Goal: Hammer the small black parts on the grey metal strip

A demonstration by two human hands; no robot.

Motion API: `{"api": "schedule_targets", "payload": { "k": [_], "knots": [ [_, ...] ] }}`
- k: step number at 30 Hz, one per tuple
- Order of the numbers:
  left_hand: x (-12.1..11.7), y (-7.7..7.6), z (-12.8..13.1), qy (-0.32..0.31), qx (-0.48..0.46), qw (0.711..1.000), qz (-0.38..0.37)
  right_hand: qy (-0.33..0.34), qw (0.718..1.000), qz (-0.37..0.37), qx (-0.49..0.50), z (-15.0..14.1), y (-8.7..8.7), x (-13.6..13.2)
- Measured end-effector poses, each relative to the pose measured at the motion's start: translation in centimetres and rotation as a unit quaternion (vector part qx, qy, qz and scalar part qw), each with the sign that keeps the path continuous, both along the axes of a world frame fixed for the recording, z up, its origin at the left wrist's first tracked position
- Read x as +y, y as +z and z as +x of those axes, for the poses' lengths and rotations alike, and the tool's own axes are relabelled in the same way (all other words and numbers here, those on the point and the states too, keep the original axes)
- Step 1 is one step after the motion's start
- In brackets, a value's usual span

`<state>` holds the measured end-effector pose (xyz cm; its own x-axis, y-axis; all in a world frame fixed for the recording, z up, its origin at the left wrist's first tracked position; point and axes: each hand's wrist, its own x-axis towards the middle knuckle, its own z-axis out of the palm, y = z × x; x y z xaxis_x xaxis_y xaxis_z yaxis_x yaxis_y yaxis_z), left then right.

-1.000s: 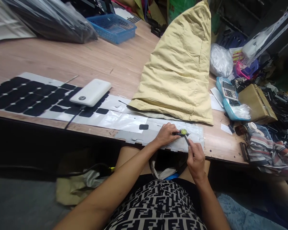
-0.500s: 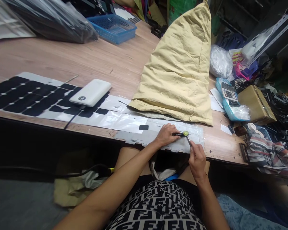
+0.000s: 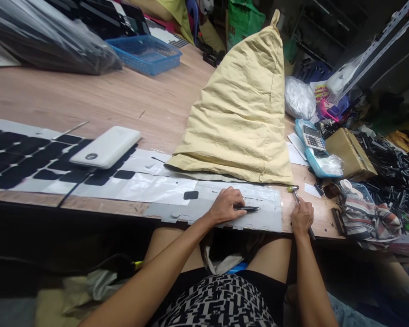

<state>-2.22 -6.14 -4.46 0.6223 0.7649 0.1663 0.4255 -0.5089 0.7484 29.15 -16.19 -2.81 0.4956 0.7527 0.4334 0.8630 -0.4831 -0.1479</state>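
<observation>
My right hand point(image 3: 302, 218) is closed round the handle of a small hammer point(image 3: 293, 189) with a yellowish head, at the right of the grey-white sheet. My left hand point(image 3: 227, 205) rests low over that sheet point(image 3: 204, 212), its fingers closed on a thin, dark, pointed piece point(image 3: 248, 208) that lies nearly flat and points right. What exactly this piece is, I cannot make out. A small black rounded patch point(image 3: 191, 195) lies on the white sheet left of my left hand.
A yellow cloth bag point(image 3: 238, 118) lies just beyond my hands. To the left, a white power bank point(image 3: 105, 147) sits on black-patterned white sheets. At the right are a calculator point(image 3: 312, 137), a cardboard box point(image 3: 350, 154) and a striped cloth point(image 3: 368, 218). Farther back stands a blue basket point(image 3: 145, 56).
My right hand has carried the hammer to the right, away from the dark piece. My left hand keeps hold of that piece. The whole view has shifted somewhat.
</observation>
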Motion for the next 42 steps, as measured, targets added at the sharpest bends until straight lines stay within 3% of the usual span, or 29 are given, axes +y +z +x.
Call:
{"api": "schedule_targets", "payload": {
  "k": [5, 9, 14, 18, 20, 23, 26, 28, 30, 33, 42],
  "knots": [
    [-0.5, 0.3, -0.9, -0.091, -0.001, 0.996, 0.003, -0.016, 0.998, -0.022, -0.054, -0.2, -0.7, 0.3],
    [-3.0, 0.2, -2.1, -0.175, 0.004, 0.984, 0.014, -0.017, 0.997, -0.046, -0.063, -0.4, -0.7, 0.2],
    [-6.2, 0.7, -3.0, -0.158, 0.078, 0.984, 0.026, -0.019, 0.997, -0.041, -0.058, -0.4, -0.7, 0.2],
    [-6.3, 1.2, -3.0, -0.16, 0.057, 0.985, 0.009, -0.019, 0.998, -0.041, -0.053, -0.5, -0.6, 0.3],
    [-5.4, 1.2, -2.9, -0.132, 0.016, 0.991, -0.008, -0.02, 0.997, -0.047, -0.052, -0.6, -0.5, 0.3],
    [-2.7, 1.3, -2.4, -0.011, -0.011, 1.0, -0.001, -0.02, 0.997, -0.049, -0.056, -0.6, -0.5, 0.3],
    [0.8, 1.6, -1.6, 0.141, 0.058, 0.987, 0.055, -0.016, 0.997, -0.04, -0.064, -0.6, -0.5, 0.3],
    [2.9, 1.9, -1.1, 0.193, 0.139, 0.968, 0.075, -0.015, 0.997, -0.037, -0.067, -0.6, -0.5, 0.4],
    [4.3, 2.2, -0.6, 0.202, 0.2, 0.956, 0.071, -0.016, 0.997, -0.04, -0.067, -0.6, -0.4, 0.4],
    [5.5, 2.7, -0.1, 0.211, 0.211, 0.953, 0.057, -0.018, 0.997, -0.049, -0.063, -0.7, -0.3, 0.4],
    [10.3, 4.8, 1.4, 0.251, 0.035, 0.966, 0.054, -0.007, 0.996, -0.028, -0.078, -0.7, -0.6, 0.3]
  ]
}}
